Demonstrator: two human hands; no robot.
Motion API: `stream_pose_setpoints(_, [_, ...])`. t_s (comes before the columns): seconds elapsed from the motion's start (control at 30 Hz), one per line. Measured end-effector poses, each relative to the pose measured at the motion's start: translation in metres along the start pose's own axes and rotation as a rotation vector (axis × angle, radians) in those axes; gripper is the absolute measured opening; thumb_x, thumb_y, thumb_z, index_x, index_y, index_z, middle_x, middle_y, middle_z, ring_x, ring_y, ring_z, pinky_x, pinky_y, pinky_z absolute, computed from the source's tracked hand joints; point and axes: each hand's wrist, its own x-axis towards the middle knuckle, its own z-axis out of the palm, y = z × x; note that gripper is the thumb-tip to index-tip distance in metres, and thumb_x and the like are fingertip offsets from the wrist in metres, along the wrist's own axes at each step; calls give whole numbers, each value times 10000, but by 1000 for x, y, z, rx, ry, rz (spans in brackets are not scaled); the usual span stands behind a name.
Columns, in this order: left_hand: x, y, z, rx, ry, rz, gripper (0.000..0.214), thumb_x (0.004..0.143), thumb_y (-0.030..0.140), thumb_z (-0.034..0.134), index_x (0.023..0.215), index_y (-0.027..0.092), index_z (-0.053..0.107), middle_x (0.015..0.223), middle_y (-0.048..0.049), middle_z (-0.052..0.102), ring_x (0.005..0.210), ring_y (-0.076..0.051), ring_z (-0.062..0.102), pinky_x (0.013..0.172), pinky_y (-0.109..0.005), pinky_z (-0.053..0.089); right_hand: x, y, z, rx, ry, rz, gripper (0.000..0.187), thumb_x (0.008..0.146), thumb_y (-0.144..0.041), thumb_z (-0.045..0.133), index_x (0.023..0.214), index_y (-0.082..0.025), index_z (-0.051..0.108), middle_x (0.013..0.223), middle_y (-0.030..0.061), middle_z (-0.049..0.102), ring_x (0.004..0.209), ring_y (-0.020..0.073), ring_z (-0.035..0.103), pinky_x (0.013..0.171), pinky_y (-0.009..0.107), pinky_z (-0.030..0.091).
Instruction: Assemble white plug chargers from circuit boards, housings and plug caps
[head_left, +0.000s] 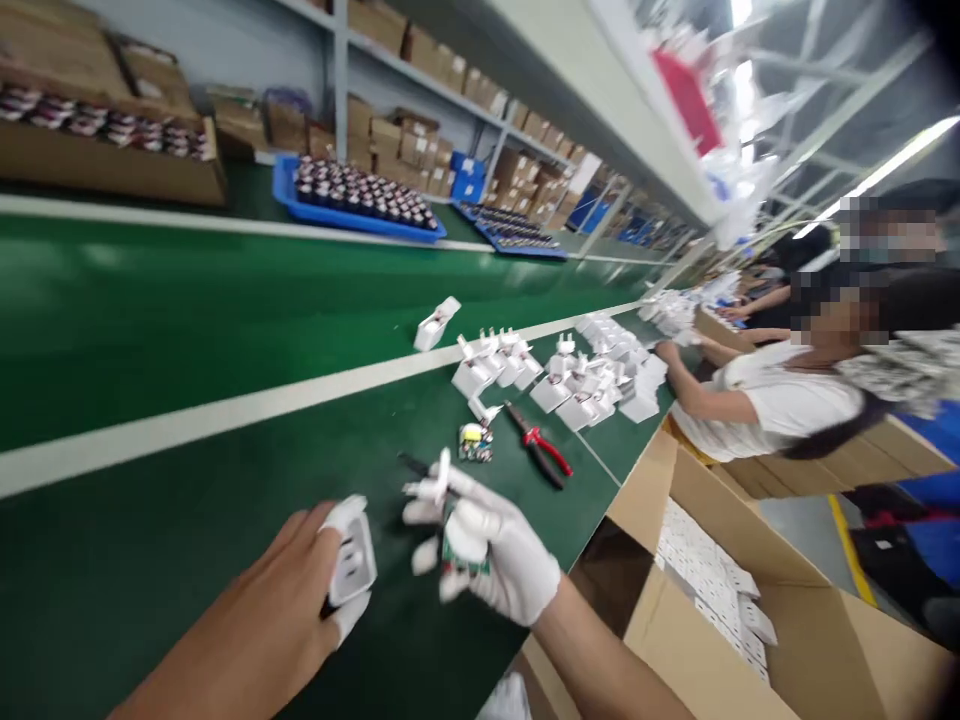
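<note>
**Both Grips Loaded over the Green Bench [187,510]**

And there it was: the left hand [304,570] had a white socket case [360,568] pinched between thumb and fingers, white finger cots [345,514] on the tips, the slotted face turned towards three o'clock, probably so the sides gave a firm hold. Across at three o'clock from it, the gloved right hand [506,550] grasped a green circuit board [466,562] and a white plug piece [429,488], bunched in the fingers, perhaps to manage both at once; whether they were joined, blur hid. A slim dark thing [412,463] poked out at eleven, too smeared to name. Case and board were apart, both above the bench.

Outward from the right hand! At twelve, a loose board with a yellow component [474,436]; at one, red-and-black pliers [538,442], handles angled back towards the worker, handy for a quick grab. Beyond them, plug housings [487,368] clustered at twelve and heaped at one, seemingly grouped within reach. At three, a carton [739,520] held packed white cases [712,580], its open top beside the bench edge, presumably for easy access. Up at two, a co-worker in a white shirt [780,395]; at eleven, a blue tray [283,190] held dark parts in rows.
</note>
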Motion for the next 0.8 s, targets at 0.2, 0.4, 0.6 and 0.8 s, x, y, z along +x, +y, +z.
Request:
stream_pose_setpoints(0.2, [-5,-3,-1,-177,-116,-48,99,845,240,462,915,213,527,1120,-110,589,944,-275,626,709,-362,515,3,-13,21,69,40,-92,590,826,-245,640,1370,-325,426,1238,49,632,1174,266,607,1017,504,493])
stream_pose_setpoints(0.4, [1,-4,-3,-247,-82,-25,124,776,184,547,834,224,445,1008,-80,572,925,-263,602,743,-360,496,-3,-13,22,-172,-19,-116,916,848,-214,690,1494,-495,105,1388,48,540,1290,289,536,1020,552,483])
stream_pose_setpoints(0.6, [3,-9,2,-342,-56,9,224,777,173,604,984,207,524,1119,-76,576,1046,-263,577,848,-362,490,3,-5,18,-416,186,-349,1265,596,-307,945,1504,-509,88,1405,43,481,1183,316,601,1015,580,489])
stream_pose_setpoints(0.8, [8,-7,7,-292,-20,28,497,824,263,675,1276,184,482,1281,-102,541,1225,-298,482,1003,-412,440,8,8,15,-466,220,-405,1131,620,-328,929,1497,-443,225,1277,57,543,1158,307,599,983,527,521])
